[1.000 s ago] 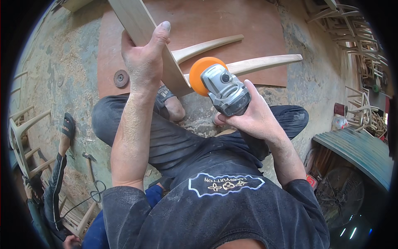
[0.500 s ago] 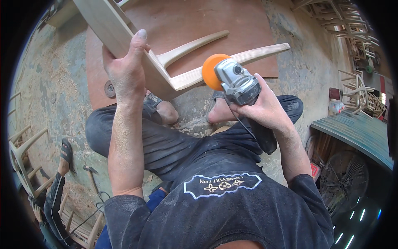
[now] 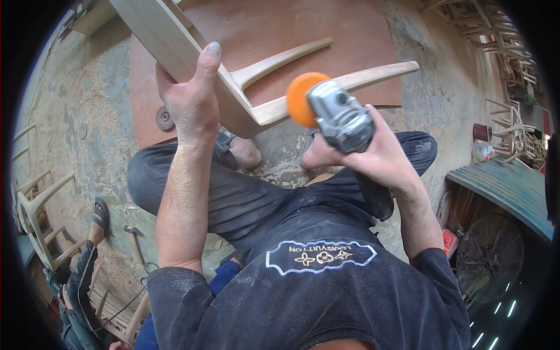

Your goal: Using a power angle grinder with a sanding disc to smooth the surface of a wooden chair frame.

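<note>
Wooden chair frame [image 3: 233, 87]: pale, unfinished, held raised over the lap, far-centre of the scene, with two curved legs running right above a brown board [image 3: 326, 23] on the floor. Left hand [image 3: 189, 99]: fingers wrapped around the frame's broad rail, thumb stretched up along its near face, dusted with sawdust. Right hand [image 3: 373, 154]: fingers closed around the grey body of an angle grinder [image 3: 335, 116], right of centre. Grinder's orange sanding disc [image 3: 300, 99]: touching the near curved leg beside its joint with the rail. Loose sanding disc [image 3: 165, 118]: flat on the board's left edge. Hammer [image 3: 135, 242]: on the sawdust-strewn floor, near left. Second person [image 3: 87, 274]: seated near left, one sandalled foot showing, beside another bare chair frame [image 3: 41, 216]. Fan [image 3: 487, 256]: near right.
</note>
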{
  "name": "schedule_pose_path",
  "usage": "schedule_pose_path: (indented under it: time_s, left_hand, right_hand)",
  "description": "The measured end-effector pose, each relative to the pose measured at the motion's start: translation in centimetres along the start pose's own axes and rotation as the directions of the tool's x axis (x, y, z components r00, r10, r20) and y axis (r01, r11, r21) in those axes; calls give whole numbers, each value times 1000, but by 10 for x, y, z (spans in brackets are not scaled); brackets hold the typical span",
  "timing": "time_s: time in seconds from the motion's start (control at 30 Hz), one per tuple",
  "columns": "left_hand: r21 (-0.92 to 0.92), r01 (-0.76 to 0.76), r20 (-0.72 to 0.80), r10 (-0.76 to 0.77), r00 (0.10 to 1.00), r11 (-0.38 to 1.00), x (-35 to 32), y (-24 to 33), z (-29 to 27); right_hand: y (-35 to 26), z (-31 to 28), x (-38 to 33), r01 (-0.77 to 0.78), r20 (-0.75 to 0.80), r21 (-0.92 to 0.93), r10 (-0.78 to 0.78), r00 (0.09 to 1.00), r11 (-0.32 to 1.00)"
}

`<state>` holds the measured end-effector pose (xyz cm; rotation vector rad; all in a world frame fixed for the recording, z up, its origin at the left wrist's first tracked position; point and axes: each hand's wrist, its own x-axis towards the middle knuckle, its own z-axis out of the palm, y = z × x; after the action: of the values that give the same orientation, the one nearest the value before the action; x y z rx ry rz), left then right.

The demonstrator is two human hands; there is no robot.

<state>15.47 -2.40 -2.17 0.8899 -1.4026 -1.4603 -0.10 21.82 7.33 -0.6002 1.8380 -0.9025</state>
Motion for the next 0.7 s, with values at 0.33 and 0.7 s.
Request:
schedule_pose_path:
  time_s: [0.33,0.7]
  left_hand:
    - [20,-25,1,25,1000,999,-9,3,0]
    - [-59,-40,20,41,999,997,-7,3,2]
  right_hand:
    - [6,32,15,32,73,-219,-16,997,975]
    - [11,12,18,40,33,-242,-33,999,969]
